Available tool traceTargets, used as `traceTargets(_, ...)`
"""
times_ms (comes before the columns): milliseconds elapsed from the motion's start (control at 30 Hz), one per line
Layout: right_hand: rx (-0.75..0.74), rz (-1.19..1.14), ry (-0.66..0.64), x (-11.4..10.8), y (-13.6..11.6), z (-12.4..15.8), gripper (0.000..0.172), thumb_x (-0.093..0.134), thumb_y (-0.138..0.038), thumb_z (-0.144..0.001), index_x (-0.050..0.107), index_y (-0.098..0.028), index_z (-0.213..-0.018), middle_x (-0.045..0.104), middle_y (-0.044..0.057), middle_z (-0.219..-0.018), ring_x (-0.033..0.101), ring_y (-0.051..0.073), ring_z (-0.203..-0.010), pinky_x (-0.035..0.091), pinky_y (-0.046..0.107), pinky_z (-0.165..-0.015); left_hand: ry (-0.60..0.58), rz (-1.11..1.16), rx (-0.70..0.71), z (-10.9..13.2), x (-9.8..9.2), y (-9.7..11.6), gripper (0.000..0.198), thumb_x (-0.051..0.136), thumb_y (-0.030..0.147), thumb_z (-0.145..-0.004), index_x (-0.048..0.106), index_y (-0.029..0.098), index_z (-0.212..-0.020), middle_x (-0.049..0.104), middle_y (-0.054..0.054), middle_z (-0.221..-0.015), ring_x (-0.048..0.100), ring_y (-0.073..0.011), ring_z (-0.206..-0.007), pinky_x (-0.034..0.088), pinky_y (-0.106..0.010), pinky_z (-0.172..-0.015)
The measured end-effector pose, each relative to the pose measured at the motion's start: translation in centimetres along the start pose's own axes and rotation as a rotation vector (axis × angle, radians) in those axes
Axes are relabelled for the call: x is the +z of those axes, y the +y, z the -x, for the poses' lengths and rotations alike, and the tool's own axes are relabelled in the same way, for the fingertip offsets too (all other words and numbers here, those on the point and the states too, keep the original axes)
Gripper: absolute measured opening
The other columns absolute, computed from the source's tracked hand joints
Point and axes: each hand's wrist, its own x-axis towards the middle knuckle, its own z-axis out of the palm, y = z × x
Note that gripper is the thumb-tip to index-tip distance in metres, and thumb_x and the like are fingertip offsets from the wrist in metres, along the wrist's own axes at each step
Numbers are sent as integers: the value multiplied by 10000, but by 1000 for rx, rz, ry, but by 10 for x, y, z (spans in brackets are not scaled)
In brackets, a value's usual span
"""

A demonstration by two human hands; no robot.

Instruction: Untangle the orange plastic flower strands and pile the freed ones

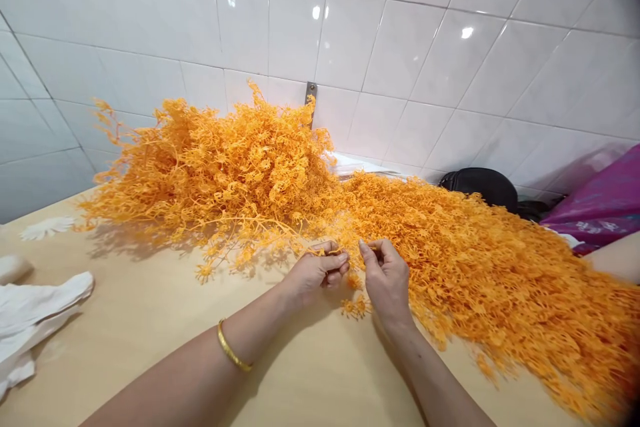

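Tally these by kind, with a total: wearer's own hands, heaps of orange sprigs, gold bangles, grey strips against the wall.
Hands: 2 (left hand, right hand)
Orange heaps: 2 (left heap, right heap, touching)
Gold bangle: 1
Grey strip: 1
Total: 6

bare left hand point(317, 275); slim gold bangle point(229, 349) on that forearm point(180, 377)

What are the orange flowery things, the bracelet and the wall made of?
Orange sprigs: probably matte plastic, going by their even colour and thin, moulded-looking strands.
Bracelet: looks like shiny gold-coloured metal, with bright highlights.
Wall: likely glossy ceramic tile, with straight joint lines and sharp light reflections.
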Motion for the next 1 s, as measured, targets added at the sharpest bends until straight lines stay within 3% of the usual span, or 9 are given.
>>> traceTargets(200, 48, -31, 92, -1, 1, -6, 243, 454, -402, -747, 430, -186, -639, 409, -38, -518, 361, 88, -458, 290, 221, -440, -137, 78, -69, -1, 2, 6, 307, 605, 178, -628, 301, 177, -667, 427, 48, -528, 238, 0, -366, 116, -140, -383)
traceTargets(367, 316, -294, 369, -26, 21, -28, 261, 444, -418, -736, 352, -205, -617, 360, -62, -501, 358, 79, -406, 310, 217, -393, -241, -11, -180, 12, -1, 7, 287, 613, 195, -623, 329, 171, -664, 443, 38, -532, 235, -2, -350, 103, -160, -372)
traceTargets(433, 305, -335, 287, -31, 23, -28, 220, 475, -389, -722, 388, -197, -659, 431, -44, -562, 409, 77, -432, 345, 216, -418, -215, -31, -168, 14, -1, 6, 277, 612, 202, -629, 338, 165, -643, 440, 33, -524, 238, -5, -362, 107, -165, -377)
traceTargets(500, 267, -367, 119, -29, 18, -23, 176, 503, -345, -712, 416, -198, -757, 499, -30, -639, 452, 78, -465, 369, 216, -451, -158, -51, -133, 14, -1, 5, 263, 616, 213, -629, 360, 155, -627, 425, 33, -515, 237, -7, -380, 100, -170, -381)
traceTargets(600, 260, -472, -89, -21, 7, -13, 202, 490, -330, -727, 403, -211, -866, 472, -58, -597, 426, 67, -442, 339, 193, -435, -86, -108, -98, 12, 0, 5, 233, 612, 248, -638, 407, 139, -618, 404, 30, -513, 234, -12, -398, 81, -183, -383)
traceTargets(800, 236, -441, -514, -13, 2, -4, 277, 423, -450, -756, 448, -184, -684, 344, -70, -495, 334, 63, -419, 270, 191, -409, -76, -193, -72, 12, -1, 3, 235, 567, 282, -676, 408, 139, -578, 371, 33, -489, 234, -21, -387, 82, -199, -380)
traceTargets(867, 171, -377, -538, -9, 4, -1, 314, 422, -447, -759, 418, -180, -594, 330, -64, -473, 316, 66, -421, 264, 198, -407, -78, -191, -93, 11, -1, 0, 232, 544, 295, -695, 401, 145, -591, 332, 45, -473, 218, -23, -377, 78, -197, -376)
traceTargets(1000, 135, -309, -296, 0, 4, 4, 344, 410, -438, -769, 375, -184, -539, 285, -68, -441, 271, 64, -403, 241, 203, -389, -62, -97, -151, 9, 5, -3, 258, 550, 288, -691, 356, 153, -587, 212, 75, -471, 139, -17, -380, 59, -179, -372)
